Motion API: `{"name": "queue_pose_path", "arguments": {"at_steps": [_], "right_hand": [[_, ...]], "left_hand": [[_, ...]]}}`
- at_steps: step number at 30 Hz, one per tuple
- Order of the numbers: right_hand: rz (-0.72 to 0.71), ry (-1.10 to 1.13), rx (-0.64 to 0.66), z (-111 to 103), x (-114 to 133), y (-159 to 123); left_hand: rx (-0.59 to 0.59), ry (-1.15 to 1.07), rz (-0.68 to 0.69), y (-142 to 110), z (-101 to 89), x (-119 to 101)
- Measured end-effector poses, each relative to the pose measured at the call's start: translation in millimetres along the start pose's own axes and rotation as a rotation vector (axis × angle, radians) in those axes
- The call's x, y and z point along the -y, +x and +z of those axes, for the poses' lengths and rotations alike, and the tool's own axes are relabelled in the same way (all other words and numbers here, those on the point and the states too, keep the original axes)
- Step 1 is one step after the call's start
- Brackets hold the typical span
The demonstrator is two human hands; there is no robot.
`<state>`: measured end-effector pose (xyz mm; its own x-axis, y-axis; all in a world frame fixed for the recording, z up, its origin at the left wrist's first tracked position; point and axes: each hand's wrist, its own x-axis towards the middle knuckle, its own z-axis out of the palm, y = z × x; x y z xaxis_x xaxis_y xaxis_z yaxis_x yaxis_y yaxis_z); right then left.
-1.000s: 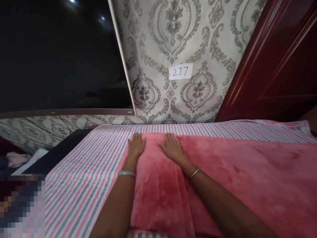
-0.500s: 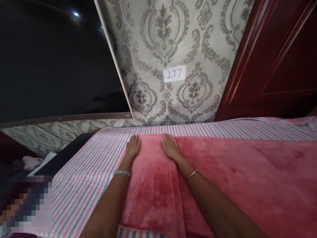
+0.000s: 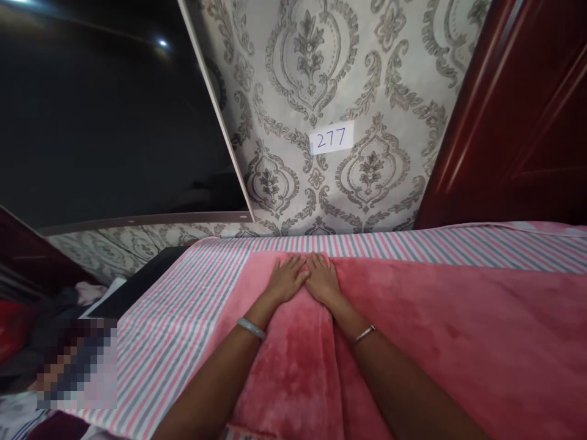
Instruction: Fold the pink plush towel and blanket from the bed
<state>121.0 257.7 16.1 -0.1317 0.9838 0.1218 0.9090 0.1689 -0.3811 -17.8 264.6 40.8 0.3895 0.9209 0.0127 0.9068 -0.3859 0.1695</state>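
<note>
fingers spread and flat, the left hand (image 3: pixel 287 278) and the right hand (image 3: pixel 323 278) lie palm-down side by side on a plush red blanket (image 3: pixel 435 342), the thumb edges touching or all but touching near the blanket's far edge. neither hand grips anything; both are open, pressed onto the pile. a silver bangle (image 3: pixel 251 328) circles the left wrist and a thinner bracelet (image 3: pixel 364 333) the right, and both bare forearms run back toward the bottom of the frame.

the blanket covers the middle and right of the bed and shows a lengthwise crease just below the hands. under it lies a sheet (image 3: pixel 174 318) striped in pink, grey and white, which shows as a broad band to the left of the blanket and as a narrower strip beyond its far edge, along the wall.

behind the bed stands a wall papered in a grey damask pattern (image 3: pixel 321 73), with a small white label (image 3: pixel 332 139) stuck to it that reads 277 in handwriting. a large dark screen (image 3: pixel 105 122) with a pale frame fills the upper left. a dark red wooden door (image 3: pixel 518 116) rises at the upper right. at the far left, beside the bed, sit a dark surface and some crumpled cloth (image 3: pixel 89 292), partly blurred.
</note>
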Motion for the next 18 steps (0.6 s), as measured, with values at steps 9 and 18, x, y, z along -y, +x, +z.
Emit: {"name": "queue_pose_path", "arguments": {"at_steps": [9,18], "right_hand": [[-0.007,-0.015,0.007,-0.9,0.3,-0.8],[0.023,0.006,0.054,-30.2,6.4,-13.3]], "left_hand": [[0.006,0.112,-0.398,-23.0,-21.6,88.7],[-0.055,0.129,-0.322,-87.8,-50.4,57.1]]}}
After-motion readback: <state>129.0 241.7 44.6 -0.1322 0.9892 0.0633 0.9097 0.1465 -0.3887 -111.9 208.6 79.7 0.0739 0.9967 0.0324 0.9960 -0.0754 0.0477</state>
